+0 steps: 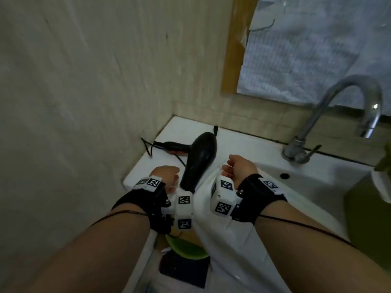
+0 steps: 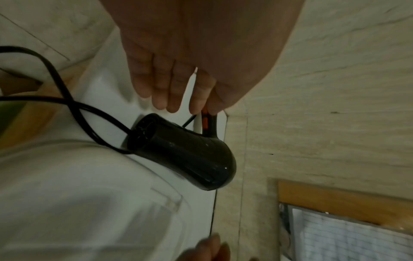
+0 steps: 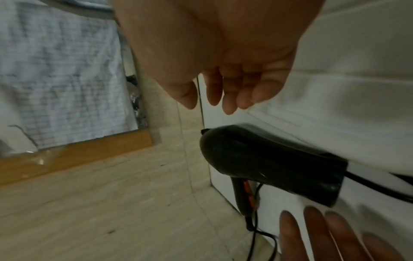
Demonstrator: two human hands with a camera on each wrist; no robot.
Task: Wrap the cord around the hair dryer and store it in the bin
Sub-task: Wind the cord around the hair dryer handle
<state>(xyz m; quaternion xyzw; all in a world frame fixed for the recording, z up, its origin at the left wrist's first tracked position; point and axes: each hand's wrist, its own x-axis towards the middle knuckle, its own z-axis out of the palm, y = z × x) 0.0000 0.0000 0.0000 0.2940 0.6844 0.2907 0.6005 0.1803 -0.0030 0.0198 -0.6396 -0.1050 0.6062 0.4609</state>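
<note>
Hair dryer: a black hair dryer [image 1: 200,159] lies on its side on the white tabletop [image 1: 243,144] left of the sink basin, handle with an orange stripe pointing toward the corner of the wall.
Cord: the black cord [image 2: 73,106] trails loose from the handle end, looping past the dryer's barrel and off the near edge; none of it is wound on the dryer.
Left hand: the left hand [image 1: 167,176] hovers just beside the barrel's near end, fingers [image 2: 161,91] straight and relaxed, holding nothing; whether a fingertip brushes the handle is hard to tell from the wrist view.
Right hand: the right hand [image 1: 239,168] hangs above the basin edge, right of the dryer, fingers [image 3: 243,93] loosely curled and empty.
Surroundings: a chrome faucet [image 1: 342,115] arches over the sink [image 1: 317,178]; a wood-framed mirror [image 1: 306,49] hangs on the tiled wall.
</note>
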